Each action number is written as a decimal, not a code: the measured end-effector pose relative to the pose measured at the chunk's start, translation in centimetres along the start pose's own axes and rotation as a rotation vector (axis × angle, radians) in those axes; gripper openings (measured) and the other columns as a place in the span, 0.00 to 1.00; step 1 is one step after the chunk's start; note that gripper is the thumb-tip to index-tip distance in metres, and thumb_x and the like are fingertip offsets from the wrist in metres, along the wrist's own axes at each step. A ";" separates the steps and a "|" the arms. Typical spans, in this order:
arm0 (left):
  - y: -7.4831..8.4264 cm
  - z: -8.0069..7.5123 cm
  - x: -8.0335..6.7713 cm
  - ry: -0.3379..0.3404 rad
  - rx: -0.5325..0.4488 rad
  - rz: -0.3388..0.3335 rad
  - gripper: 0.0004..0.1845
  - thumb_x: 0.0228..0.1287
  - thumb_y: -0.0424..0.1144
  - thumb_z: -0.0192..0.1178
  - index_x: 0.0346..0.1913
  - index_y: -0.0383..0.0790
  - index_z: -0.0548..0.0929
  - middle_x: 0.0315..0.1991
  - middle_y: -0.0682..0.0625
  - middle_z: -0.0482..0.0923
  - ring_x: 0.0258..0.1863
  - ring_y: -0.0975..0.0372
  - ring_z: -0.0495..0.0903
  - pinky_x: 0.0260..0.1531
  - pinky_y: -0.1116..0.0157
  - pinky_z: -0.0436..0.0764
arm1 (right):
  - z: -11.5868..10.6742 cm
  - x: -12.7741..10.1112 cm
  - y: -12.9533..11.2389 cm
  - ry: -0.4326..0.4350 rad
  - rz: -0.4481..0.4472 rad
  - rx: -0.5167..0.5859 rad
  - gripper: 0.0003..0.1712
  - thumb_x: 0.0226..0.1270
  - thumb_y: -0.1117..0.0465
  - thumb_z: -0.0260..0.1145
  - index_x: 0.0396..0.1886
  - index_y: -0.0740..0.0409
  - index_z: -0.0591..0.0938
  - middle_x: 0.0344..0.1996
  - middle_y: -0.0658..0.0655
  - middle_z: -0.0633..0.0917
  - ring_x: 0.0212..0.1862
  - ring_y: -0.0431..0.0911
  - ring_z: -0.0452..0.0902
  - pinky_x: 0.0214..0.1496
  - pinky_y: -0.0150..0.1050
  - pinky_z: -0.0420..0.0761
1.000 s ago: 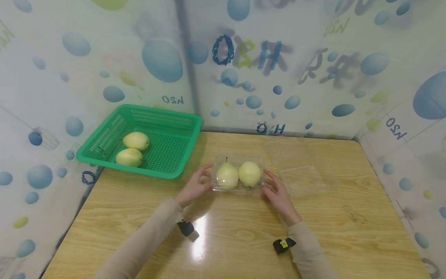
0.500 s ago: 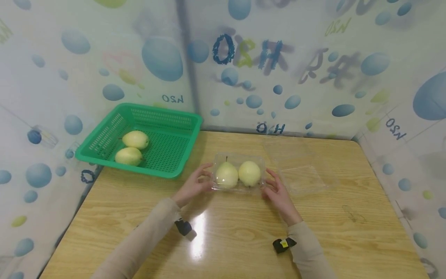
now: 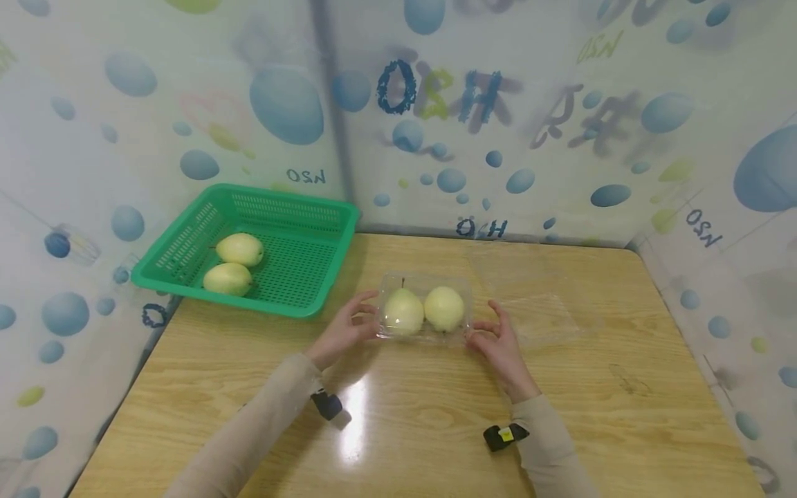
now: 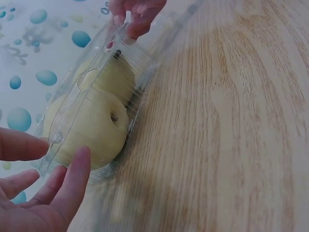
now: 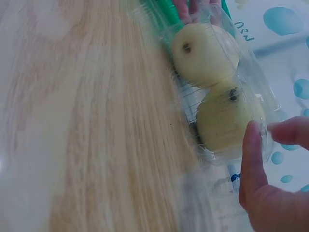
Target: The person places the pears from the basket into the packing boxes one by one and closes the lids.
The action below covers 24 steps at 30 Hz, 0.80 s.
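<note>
A lidded clear plastic box [image 3: 429, 339] lies on the wooden table with two pale yellow pears [image 3: 403, 312] side by side inside. At the box's left end, my left hand [image 3: 342, 332] pinches the rim near the front corner; in the left wrist view the thumb and a finger lie on either side of that edge. My right hand [image 3: 500, 349] holds the other end, thumb and fingertip at the rim in the right wrist view, with its index finger raised in the head view. Through the plastic, the end of one pear [image 4: 96, 128] shows close to my left fingers.
A green basket [image 3: 305, 277] stands at the back left with two more pears [image 3: 239, 250] in it. Another clear plastic container [image 3: 542, 319], open and hard to see, lies right of my right hand. A patterned sheet [image 3: 448, 138] rises behind the table [image 3: 429, 429].
The right hand's index finger has lifted away from the box's side, and its fingers have closed in at the front corner. The box and left hand stay nearly in place.
</note>
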<state>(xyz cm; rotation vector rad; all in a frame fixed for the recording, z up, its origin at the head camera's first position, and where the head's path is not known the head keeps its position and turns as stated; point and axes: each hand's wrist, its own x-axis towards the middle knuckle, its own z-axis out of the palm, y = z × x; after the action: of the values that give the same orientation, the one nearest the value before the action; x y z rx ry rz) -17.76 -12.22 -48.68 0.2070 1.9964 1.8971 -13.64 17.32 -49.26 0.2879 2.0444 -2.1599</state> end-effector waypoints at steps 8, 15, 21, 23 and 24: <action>0.0 0.0 0.1 0.014 0.019 -0.009 0.39 0.60 0.23 0.59 0.73 0.34 0.56 0.59 0.30 0.65 0.57 0.41 0.71 0.51 0.56 0.79 | 0.4 0.1 0.0 0.060 -0.021 -0.007 0.48 0.61 0.78 0.59 0.76 0.54 0.49 0.44 0.62 0.72 0.35 0.40 0.78 0.45 0.35 0.82; -0.1 0.1 0.3 0.013 0.017 0.002 0.38 0.59 0.22 0.58 0.72 0.34 0.57 0.59 0.29 0.66 0.56 0.41 0.72 0.50 0.55 0.80 | 0.4 0.1 0.0 0.049 -0.023 -0.026 0.34 0.62 0.78 0.59 0.68 0.65 0.62 0.42 0.60 0.73 0.35 0.40 0.79 0.46 0.37 0.82; -0.4 0.0 0.3 0.040 0.026 -0.011 0.37 0.58 0.25 0.60 0.71 0.34 0.60 0.59 0.30 0.67 0.54 0.42 0.73 0.49 0.54 0.80 | 0.2 0.1 -0.3 0.020 -0.051 -0.148 0.31 0.63 0.74 0.60 0.66 0.65 0.66 0.43 0.62 0.74 0.37 0.43 0.78 0.43 0.37 0.82; -0.5 0.1 0.2 0.053 0.043 -0.011 0.36 0.58 0.26 0.61 0.71 0.34 0.61 0.59 0.30 0.68 0.54 0.43 0.74 0.49 0.54 0.80 | 0.1 0.0 -0.4 0.014 -0.060 -0.183 0.30 0.63 0.74 0.60 0.66 0.64 0.67 0.42 0.62 0.76 0.38 0.45 0.79 0.42 0.37 0.81; -0.5 0.1 0.2 0.058 0.046 -0.010 0.36 0.58 0.26 0.61 0.70 0.34 0.61 0.59 0.30 0.69 0.53 0.42 0.74 0.49 0.54 0.80 | 0.1 0.0 -0.5 0.010 -0.063 -0.196 0.30 0.63 0.73 0.61 0.66 0.64 0.67 0.42 0.63 0.76 0.38 0.46 0.79 0.42 0.38 0.81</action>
<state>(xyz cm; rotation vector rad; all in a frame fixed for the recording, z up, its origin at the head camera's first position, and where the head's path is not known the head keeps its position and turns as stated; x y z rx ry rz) -17.80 -12.09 -49.25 0.1556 2.0764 1.8725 -13.74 17.27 -48.78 0.2127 2.2784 -1.9745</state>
